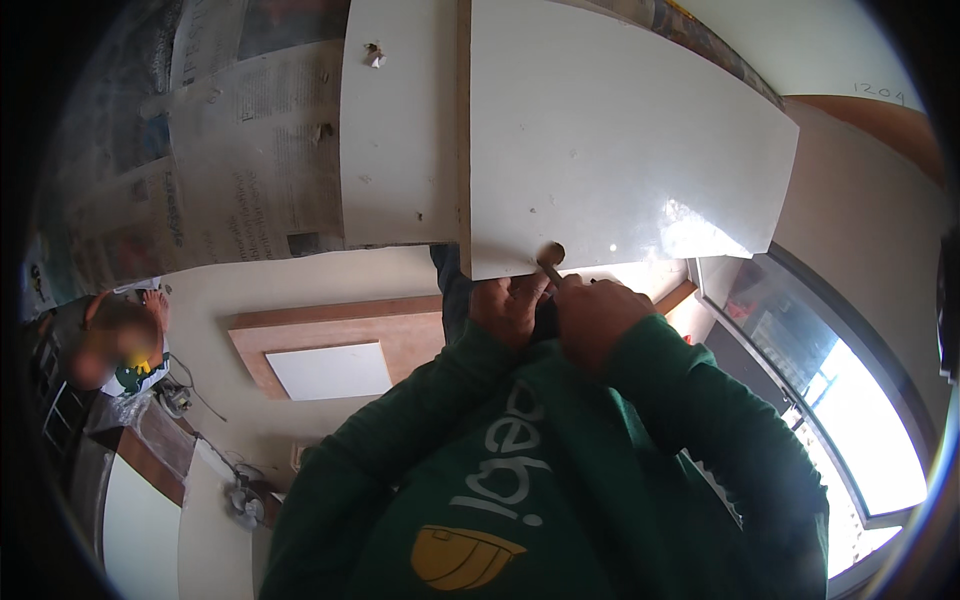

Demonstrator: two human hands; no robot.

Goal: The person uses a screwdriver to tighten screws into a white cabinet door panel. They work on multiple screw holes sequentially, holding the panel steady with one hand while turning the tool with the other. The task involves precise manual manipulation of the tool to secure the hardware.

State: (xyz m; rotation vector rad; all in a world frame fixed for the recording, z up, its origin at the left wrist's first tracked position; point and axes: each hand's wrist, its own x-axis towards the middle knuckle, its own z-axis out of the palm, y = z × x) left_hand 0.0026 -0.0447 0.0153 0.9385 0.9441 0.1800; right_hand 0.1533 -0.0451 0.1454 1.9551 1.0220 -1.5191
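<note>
A large white board [620, 150] lies flat in front of me, and both my hands are at its near edge. My right hand [600, 315] is closed around the handle of a hammer-like tool [550, 256] with a round brown head, slightly blurred, right at that edge. Close beside it on the left, my left hand [505, 310] has its fingers bent and pinched together against the edge. Whatever lies between them is hidden. A narrower white panel [400, 140] adjoins the board on the left, with small bits of debris on it.
Newspaper [255, 150] covers the surface farther left. Below, a wooden panel with a white sheet [330, 372] lies on the floor, and a fan [247, 500] stands beyond it. Another person [125, 340] is at the far left. A glazed window frame [830, 370] is on the right.
</note>
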